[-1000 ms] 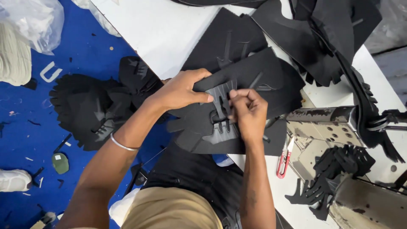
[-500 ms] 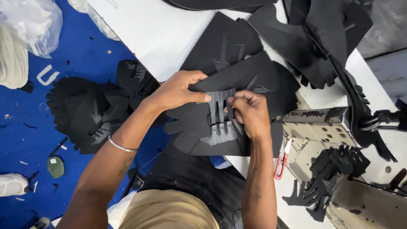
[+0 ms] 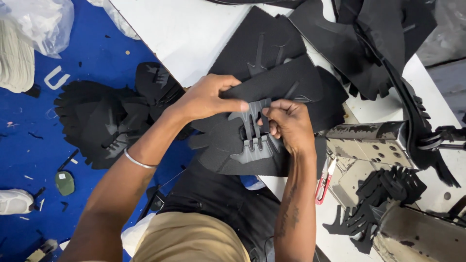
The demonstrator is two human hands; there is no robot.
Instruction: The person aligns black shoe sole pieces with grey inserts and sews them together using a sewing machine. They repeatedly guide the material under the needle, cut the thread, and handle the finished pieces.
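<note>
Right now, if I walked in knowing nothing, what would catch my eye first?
Probably the two hands at the centre: the left hand and right hand pinch a grey comb-shaped overlay onto a black cut fabric panel at the white table edge. Next, a heap of black cut pieces lies on the blue floor to the left.

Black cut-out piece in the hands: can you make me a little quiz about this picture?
1. True or false: both hands touch the black cut-out piece.
2. Which wrist wears a thin bangle? A left, B right.
3. What colour are the handles of the snips on the white table?

Key: 1 true, the left hand and right hand both grip it. 2 A. 3 red.
</note>
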